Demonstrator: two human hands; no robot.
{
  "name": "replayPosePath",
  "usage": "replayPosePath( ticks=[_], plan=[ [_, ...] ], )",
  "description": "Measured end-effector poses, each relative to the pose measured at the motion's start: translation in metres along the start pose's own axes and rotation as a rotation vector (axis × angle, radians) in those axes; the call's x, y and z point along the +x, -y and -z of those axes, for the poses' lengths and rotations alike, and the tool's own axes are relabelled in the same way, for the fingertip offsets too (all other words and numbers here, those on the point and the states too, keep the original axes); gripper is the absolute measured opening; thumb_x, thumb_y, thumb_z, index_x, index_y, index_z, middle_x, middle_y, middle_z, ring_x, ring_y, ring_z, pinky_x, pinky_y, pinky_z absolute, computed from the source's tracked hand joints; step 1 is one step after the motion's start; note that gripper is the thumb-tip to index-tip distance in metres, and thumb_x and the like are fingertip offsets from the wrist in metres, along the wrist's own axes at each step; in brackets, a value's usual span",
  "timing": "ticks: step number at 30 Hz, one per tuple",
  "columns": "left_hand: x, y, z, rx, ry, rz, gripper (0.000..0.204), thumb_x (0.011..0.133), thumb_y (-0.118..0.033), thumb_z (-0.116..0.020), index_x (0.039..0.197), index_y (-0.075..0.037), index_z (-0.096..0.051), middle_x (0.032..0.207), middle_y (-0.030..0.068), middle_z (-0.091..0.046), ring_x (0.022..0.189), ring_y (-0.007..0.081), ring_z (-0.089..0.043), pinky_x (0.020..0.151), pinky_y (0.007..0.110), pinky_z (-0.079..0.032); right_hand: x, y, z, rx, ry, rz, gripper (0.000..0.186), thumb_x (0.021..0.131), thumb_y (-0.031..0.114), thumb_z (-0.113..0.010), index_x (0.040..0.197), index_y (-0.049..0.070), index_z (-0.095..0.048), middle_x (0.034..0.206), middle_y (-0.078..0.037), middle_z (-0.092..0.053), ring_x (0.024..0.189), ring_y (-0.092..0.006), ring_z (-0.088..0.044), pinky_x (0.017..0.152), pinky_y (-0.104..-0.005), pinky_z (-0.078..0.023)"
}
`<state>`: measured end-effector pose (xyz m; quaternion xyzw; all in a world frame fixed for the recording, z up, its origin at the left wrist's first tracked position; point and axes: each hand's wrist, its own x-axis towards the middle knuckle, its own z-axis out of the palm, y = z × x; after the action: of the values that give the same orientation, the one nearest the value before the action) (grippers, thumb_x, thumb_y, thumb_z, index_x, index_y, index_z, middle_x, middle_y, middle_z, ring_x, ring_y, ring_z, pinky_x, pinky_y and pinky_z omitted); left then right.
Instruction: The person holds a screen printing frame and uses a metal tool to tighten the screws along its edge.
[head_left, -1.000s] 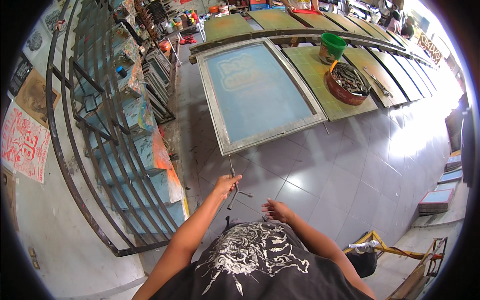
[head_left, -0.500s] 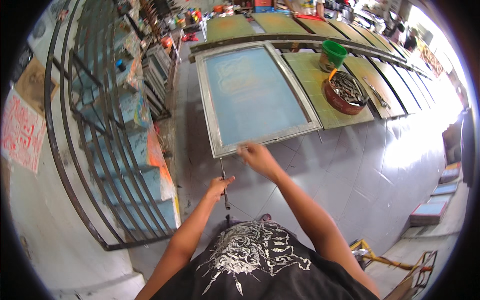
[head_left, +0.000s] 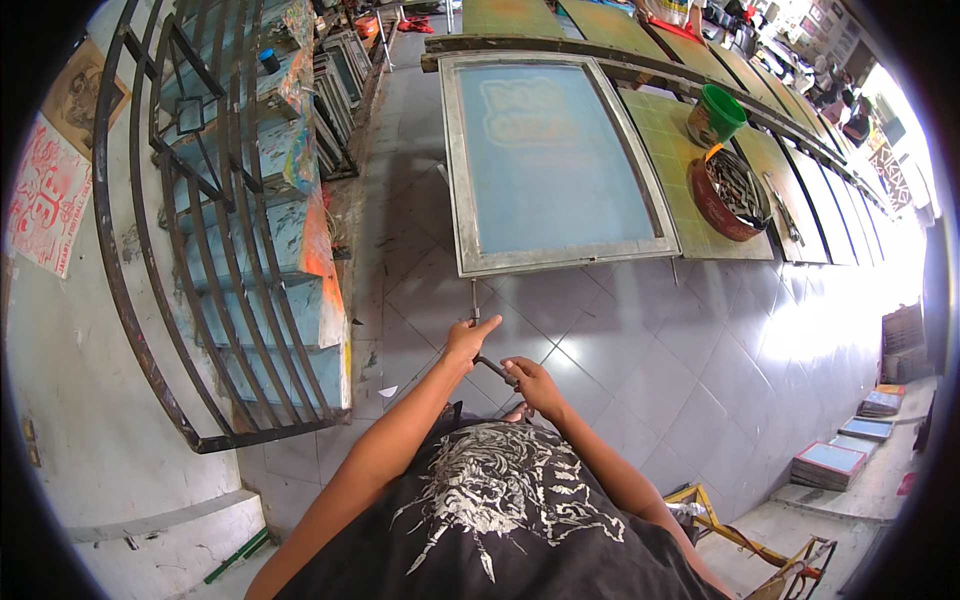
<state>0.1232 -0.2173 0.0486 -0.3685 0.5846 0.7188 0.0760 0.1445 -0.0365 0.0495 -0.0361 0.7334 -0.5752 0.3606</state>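
Observation:
My left hand [head_left: 466, 342] grips a metal wrench-like tool [head_left: 492, 367] on a thin rod [head_left: 474, 300] that runs down from the near edge of a screen printing frame [head_left: 548, 160]. My right hand [head_left: 529, 385] has its fingers closed on the tool's bent arm, just right of my left hand. The screen has a weathered metal border, pale blue mesh and a faint stencil, and lies over the end of a long bench of boards.
Boards [head_left: 652, 160] carry a green bucket [head_left: 717, 110] and a round tin [head_left: 718, 205] of metal pieces. A dark railing [head_left: 130, 260] and painted steps [head_left: 310, 310] are at left. Stacked screens [head_left: 828, 462] stand at right. A person [head_left: 690, 20] is at the back. Tiled floor [head_left: 650, 370] lies below.
My right hand, raised near the screen's edge half a second ago, has come down onto the tool. My left hand still holds it. The view has shifted, putting the screen higher and further right.

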Motion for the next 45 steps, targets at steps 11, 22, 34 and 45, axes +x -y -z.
replayPosePath(
  ticks=[11, 22, 34, 45],
  plan=[
    [0.006, -0.002, -0.001, 0.054, 0.103, 0.069, 0.041, 0.076, -0.042, -0.073, 0.079, -0.004, -0.059, 0.062, -0.0022, -0.045, 0.05, 0.0072, -0.033, 0.044, 0.03, -0.027, -0.012, 0.009, -0.041, 0.673, -0.216, 0.068, 0.036, 0.096, 0.029, -0.047, 0.111, -0.003, -0.054, 0.086, -0.011, -0.063, 0.08, -0.018, -0.061, 0.076, -0.0273, -0.051],
    [0.008, 0.011, 0.05, -0.332, 0.687, 0.068, 0.024, 0.096, -0.026, -0.049, 0.103, -0.006, -0.06, 0.087, 0.0001, -0.058, 0.078, 0.009, -0.051, 0.072, 0.025, -0.044, 0.005, -0.024, -0.054, 1.269, -0.15, -0.139, 0.039, 0.093, 0.039, -0.05, 0.105, 0.003, -0.053, 0.084, -0.008, -0.059, 0.077, -0.0188, -0.06, 0.07, -0.0315, -0.052],
    [0.018, 0.025, 0.048, -0.444, 0.575, 0.104, 0.017, 0.085, -0.023, -0.068, 0.09, -0.007, -0.063, 0.078, -0.0016, -0.06, 0.068, 0.0084, -0.055, 0.064, 0.022, -0.048, -0.021, -0.031, -0.071, 0.659, -0.497, -0.193, 0.046, 0.09, 0.045, -0.052, 0.115, 0.007, -0.051, 0.104, -0.006, -0.056, 0.084, -0.0154, -0.053, 0.076, -0.0309, -0.043],
    [0.008, 0.021, 0.042, -0.427, 0.591, 0.04, 0.012, 0.089, -0.021, -0.063, 0.086, -0.01, -0.062, 0.076, -0.004, -0.058, 0.068, 0.0057, -0.052, 0.064, 0.02, -0.044, -0.024, 0.028, -0.064, 0.176, -0.148, 0.366, 0.046, 0.096, 0.038, -0.043, 0.126, 0.004, -0.049, 0.127, -0.014, -0.051, 0.117, -0.0194, -0.047, 0.095, -0.0341, -0.038]
  ],
)
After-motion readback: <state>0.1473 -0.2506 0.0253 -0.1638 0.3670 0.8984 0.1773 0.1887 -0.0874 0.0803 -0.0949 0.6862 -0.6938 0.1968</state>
